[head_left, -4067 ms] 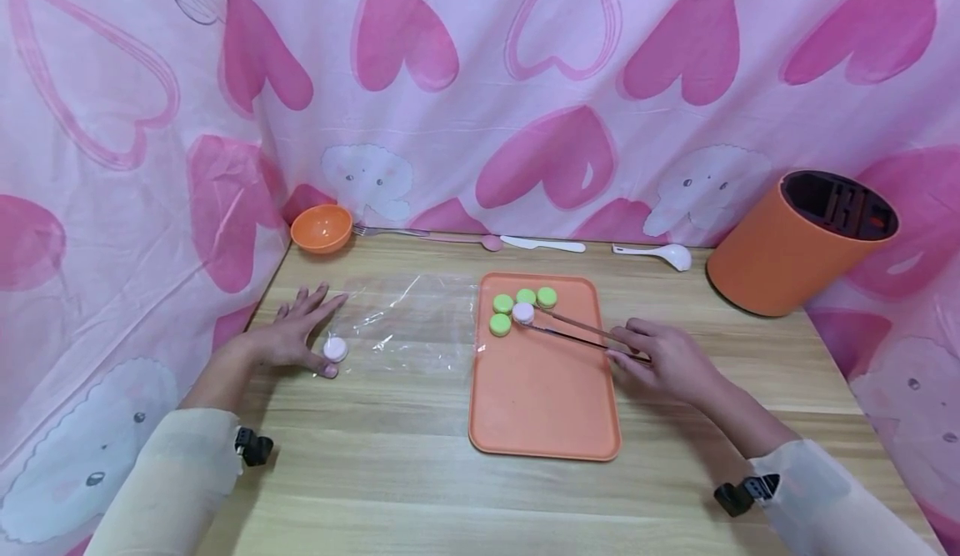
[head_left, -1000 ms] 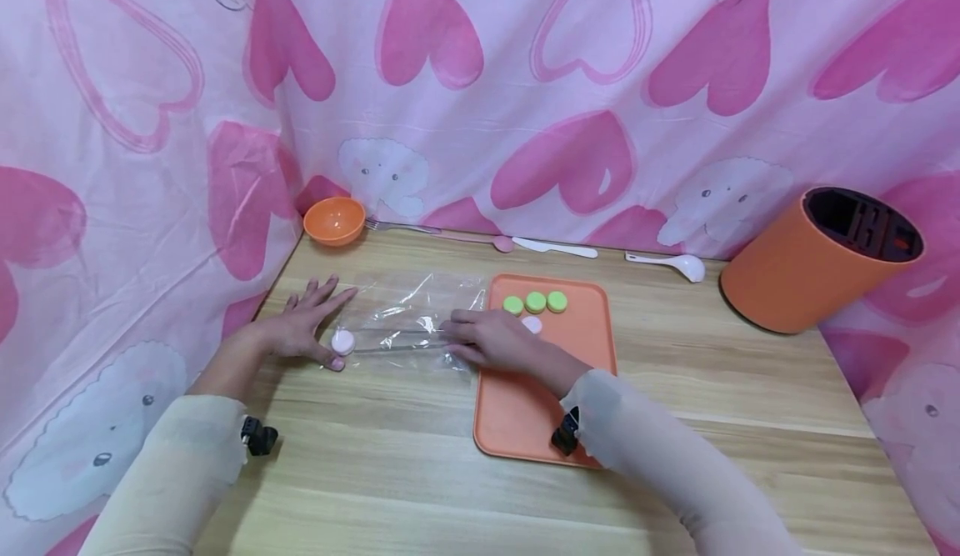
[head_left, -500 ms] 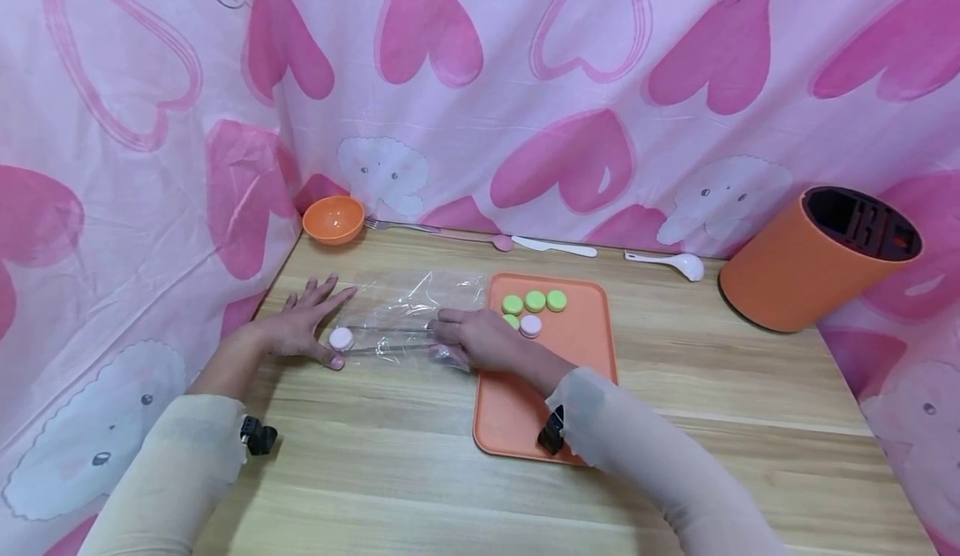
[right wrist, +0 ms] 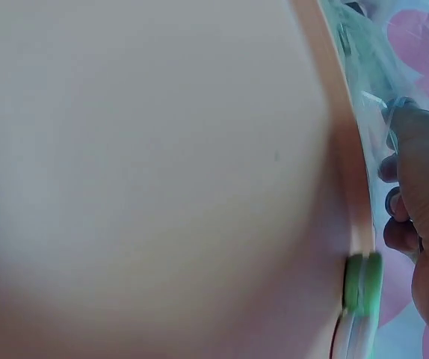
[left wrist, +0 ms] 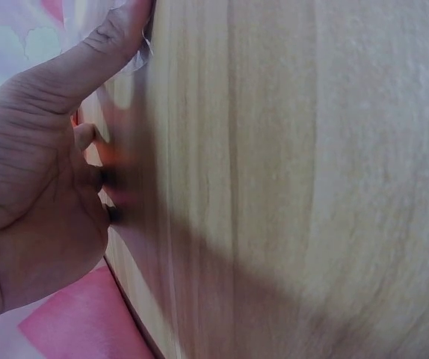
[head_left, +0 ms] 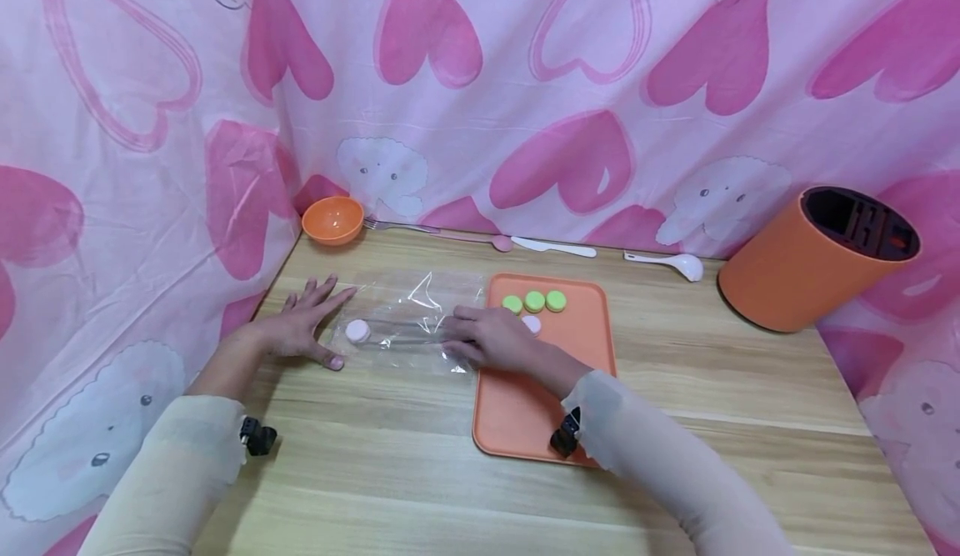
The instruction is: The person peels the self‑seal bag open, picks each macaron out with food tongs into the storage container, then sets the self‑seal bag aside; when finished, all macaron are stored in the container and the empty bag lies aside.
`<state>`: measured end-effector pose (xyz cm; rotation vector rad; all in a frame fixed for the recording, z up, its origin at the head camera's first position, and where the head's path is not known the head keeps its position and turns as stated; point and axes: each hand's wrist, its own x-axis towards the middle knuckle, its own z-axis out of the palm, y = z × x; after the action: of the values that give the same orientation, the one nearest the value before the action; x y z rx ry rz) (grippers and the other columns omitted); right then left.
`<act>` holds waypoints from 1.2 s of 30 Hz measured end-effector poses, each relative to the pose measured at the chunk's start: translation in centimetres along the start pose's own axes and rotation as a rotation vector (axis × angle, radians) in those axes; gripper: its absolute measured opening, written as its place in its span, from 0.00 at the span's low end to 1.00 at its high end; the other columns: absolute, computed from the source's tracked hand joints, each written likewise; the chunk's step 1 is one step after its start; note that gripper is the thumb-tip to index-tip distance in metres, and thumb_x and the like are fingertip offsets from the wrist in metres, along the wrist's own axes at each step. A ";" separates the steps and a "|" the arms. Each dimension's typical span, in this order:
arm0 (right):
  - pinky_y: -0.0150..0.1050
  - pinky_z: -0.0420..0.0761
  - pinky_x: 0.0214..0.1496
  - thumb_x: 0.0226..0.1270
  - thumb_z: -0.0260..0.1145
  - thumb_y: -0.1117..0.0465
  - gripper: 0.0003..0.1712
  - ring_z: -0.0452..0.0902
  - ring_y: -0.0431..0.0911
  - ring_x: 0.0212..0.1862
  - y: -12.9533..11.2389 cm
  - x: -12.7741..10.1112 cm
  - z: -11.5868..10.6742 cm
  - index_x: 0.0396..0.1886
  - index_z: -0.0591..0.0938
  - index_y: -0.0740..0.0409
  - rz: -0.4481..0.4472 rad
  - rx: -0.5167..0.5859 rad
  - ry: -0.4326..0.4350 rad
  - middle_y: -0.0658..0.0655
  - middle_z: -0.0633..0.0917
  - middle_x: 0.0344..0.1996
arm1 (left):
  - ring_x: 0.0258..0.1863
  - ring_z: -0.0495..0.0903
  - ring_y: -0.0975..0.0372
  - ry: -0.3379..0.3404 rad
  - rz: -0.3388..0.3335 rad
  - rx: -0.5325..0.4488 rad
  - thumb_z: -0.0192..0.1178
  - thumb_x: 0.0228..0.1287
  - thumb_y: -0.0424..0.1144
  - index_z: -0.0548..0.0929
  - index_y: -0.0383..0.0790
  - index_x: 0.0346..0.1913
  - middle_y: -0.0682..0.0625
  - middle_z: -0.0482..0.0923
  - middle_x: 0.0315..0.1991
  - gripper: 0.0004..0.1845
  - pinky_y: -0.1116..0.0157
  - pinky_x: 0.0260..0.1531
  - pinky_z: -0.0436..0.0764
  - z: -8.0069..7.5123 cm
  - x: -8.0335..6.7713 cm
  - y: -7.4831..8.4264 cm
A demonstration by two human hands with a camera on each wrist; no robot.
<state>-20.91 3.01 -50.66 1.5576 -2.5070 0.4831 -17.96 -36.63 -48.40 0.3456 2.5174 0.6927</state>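
My right hand (head_left: pixel 491 339) grips slim metal tongs (head_left: pixel 401 328) over the tray's left edge. The tongs reach left inside a clear plastic bag (head_left: pixel 401 289) lying flat, with their tips right at a pale pink macaron (head_left: pixel 357 331). On the bag's left end rests my left hand (head_left: pixel 300 329), its fingers spread and its thumb at the bag's near corner. Several green macarons (head_left: pixel 535 301) sit on the orange tray (head_left: pixel 540 414), and another pink macaron (head_left: pixel 532 323) is partly hidden behind my right hand. In the right wrist view, bag film surrounds the right fingers (right wrist: pixel 401 202).
An orange bowl (head_left: pixel 333 221) stands at the back left corner. A fork (head_left: pixel 401 226), a pink spoon (head_left: pixel 480 240), a white knife (head_left: pixel 555 247) and a white ladle (head_left: pixel 671 264) line the back edge. An orange knife block (head_left: pixel 810 264) stands at back right.
The tongs went from the pink macaron on the tray leftward into the bag. In the last half second, the bagged macaron and my right hand shifted slightly right. My left hand stayed put.
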 end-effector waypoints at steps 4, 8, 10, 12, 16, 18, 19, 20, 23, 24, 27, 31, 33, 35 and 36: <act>0.42 0.87 0.34 0.81 0.71 0.49 0.15 0.85 0.43 0.35 0.9 -1.5 -0.6 0.57 0.91 0.50 0.021 -0.002 0.025 0.49 0.86 0.46 | 0.87 0.15 0.30 -0.006 -0.009 -0.008 0.86 0.51 0.58 0.47 0.51 0.92 0.34 0.22 0.91 0.73 0.25 0.81 0.20 0.0 0.0 0.2; 0.42 0.91 0.41 0.80 0.73 0.50 0.16 0.87 0.42 0.40 1.7 -3.2 -1.6 0.58 0.91 0.52 0.037 0.003 0.037 0.49 0.88 0.50 | 0.86 0.14 0.30 -0.009 -0.015 -0.012 0.87 0.51 0.58 0.47 0.52 0.92 0.35 0.21 0.91 0.73 0.25 0.81 0.20 0.0 0.0 0.3; 0.41 0.91 0.41 0.79 0.74 0.50 0.17 0.86 0.41 0.39 2.0 -4.1 -2.2 0.59 0.91 0.52 0.053 0.003 0.040 0.50 0.89 0.50 | 0.86 0.15 0.30 -0.010 -0.013 -0.014 0.87 0.51 0.58 0.47 0.52 0.92 0.34 0.21 0.91 0.73 0.25 0.81 0.20 0.0 0.1 0.3; 0.41 0.89 0.38 0.78 0.74 0.50 0.18 0.84 0.40 0.37 2.3 -5.0 -2.8 0.61 0.91 0.51 0.074 0.000 0.043 0.49 0.89 0.48 | 0.86 0.14 0.30 -0.015 -0.015 -0.012 0.86 0.51 0.58 0.47 0.53 0.92 0.35 0.21 0.91 0.73 0.25 0.81 0.20 0.1 0.2 0.3; 0.42 0.87 0.35 0.76 0.76 0.51 0.19 0.80 0.41 0.35 2.9 -7.1 -3.8 0.61 0.91 0.52 0.100 -0.014 0.075 0.50 0.88 0.45 | 0.86 0.14 0.30 -0.020 -0.015 -0.009 0.86 0.51 0.58 0.46 0.53 0.92 0.35 0.21 0.91 0.73 0.25 0.81 0.19 0.2 0.2 0.3; 0.42 0.87 0.34 0.75 0.77 0.52 0.19 0.80 0.41 0.35 3.2 -8.3 -4.4 0.60 0.92 0.53 0.107 -0.029 0.099 0.50 0.88 0.44 | 0.86 0.14 0.30 -0.016 -0.013 -0.006 0.86 0.51 0.58 0.46 0.52 0.92 0.34 0.21 0.91 0.73 0.25 0.81 0.19 0.2 0.3 0.3; 0.43 0.88 0.34 0.74 0.78 0.53 0.19 0.82 0.42 0.35 3.3 -8.8 -4.7 0.59 0.92 0.54 0.109 -0.032 0.112 0.51 0.88 0.45 | 0.86 0.14 0.30 -0.014 -0.012 -0.006 0.86 0.51 0.58 0.47 0.52 0.92 0.34 0.21 0.91 0.73 0.25 0.81 0.19 0.2 0.3 0.3; 0.43 0.88 0.35 0.73 0.79 0.53 0.19 0.82 0.42 0.34 3.4 -9.3 -5.0 0.58 0.92 0.55 0.113 -0.029 0.125 0.51 0.89 0.45 | 0.86 0.14 0.30 -0.013 -0.012 -0.005 0.86 0.51 0.58 0.46 0.52 0.92 0.34 0.21 0.91 0.73 0.25 0.81 0.19 0.2 0.2 0.3; 0.44 0.89 0.36 0.70 0.81 0.55 0.20 0.84 0.42 0.34 3.8 -10.9 -6.0 0.57 0.93 0.57 0.128 -0.036 0.157 0.53 0.90 0.45 | 0.86 0.14 0.30 -0.010 -0.017 -0.002 0.86 0.51 0.58 0.46 0.52 0.92 0.35 0.20 0.91 0.73 0.25 0.81 0.20 0.1 0.1 0.5; 0.42 0.88 0.35 0.68 0.82 0.55 0.20 0.83 0.41 0.33 3.9 -11.4 -6.3 0.57 0.93 0.57 0.134 -0.036 0.161 0.54 0.89 0.44 | 0.86 0.14 0.30 -0.009 -0.020 -0.001 0.86 0.51 0.58 0.46 0.53 0.92 0.35 0.20 0.91 0.73 0.25 0.81 0.20 0.1 0.1 0.5; 0.37 0.82 0.30 0.67 0.83 0.56 0.20 0.76 0.38 0.29 4.1 -12.9 -7.3 0.56 0.93 0.58 0.172 -0.049 0.167 0.52 0.87 0.39 | 0.86 0.14 0.30 -0.007 -0.024 -0.001 0.86 0.51 0.58 0.46 0.54 0.92 0.35 0.20 0.91 0.73 0.25 0.81 0.20 0.0 0.1 0.4; 0.31 0.71 0.28 0.67 0.83 0.56 0.19 0.66 0.35 0.26 4.3 -14.9 -8.1 0.54 0.93 0.57 0.228 -0.059 0.153 0.49 0.81 0.33 | 0.86 0.14 0.29 -0.003 -0.019 0.002 0.86 0.51 0.58 0.46 0.54 0.92 0.35 0.20 0.91 0.73 0.25 0.81 0.19 0.1 0.1 0.3; 0.31 0.71 0.29 0.68 0.82 0.56 0.19 0.66 0.35 0.27 4.5 -16.0 -8.4 0.55 0.93 0.57 0.254 -0.061 0.148 0.49 0.81 0.34 | 0.86 0.14 0.29 -0.003 -0.017 0.005 0.86 0.51 0.59 0.45 0.54 0.92 0.35 0.20 0.91 0.73 0.25 0.81 0.19 0.2 0.0 0.2; 0.30 0.72 0.29 0.68 0.83 0.56 0.19 0.68 0.34 0.28 4.6 -17.0 -8.7 0.55 0.93 0.57 0.276 -0.065 0.151 0.50 0.82 0.34 | 0.86 0.14 0.29 -0.003 -0.016 0.002 0.86 0.51 0.59 0.45 0.54 0.92 0.36 0.19 0.91 0.74 0.25 0.80 0.19 0.2 0.0 0.0; 0.30 0.73 0.29 0.67 0.83 0.56 0.19 0.68 0.34 0.28 4.7 -17.5 -8.8 0.55 0.93 0.57 0.284 -0.065 0.156 0.50 0.83 0.35 | 0.86 0.14 0.30 -0.004 -0.018 0.004 0.86 0.51 0.60 0.45 0.55 0.92 0.36 0.19 0.91 0.74 0.25 0.80 0.19 0.3 0.0 -0.1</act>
<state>-17.64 22.76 -48.47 1.1003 -2.6018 0.5306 -17.82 -36.58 -48.64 0.3254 2.5157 0.6792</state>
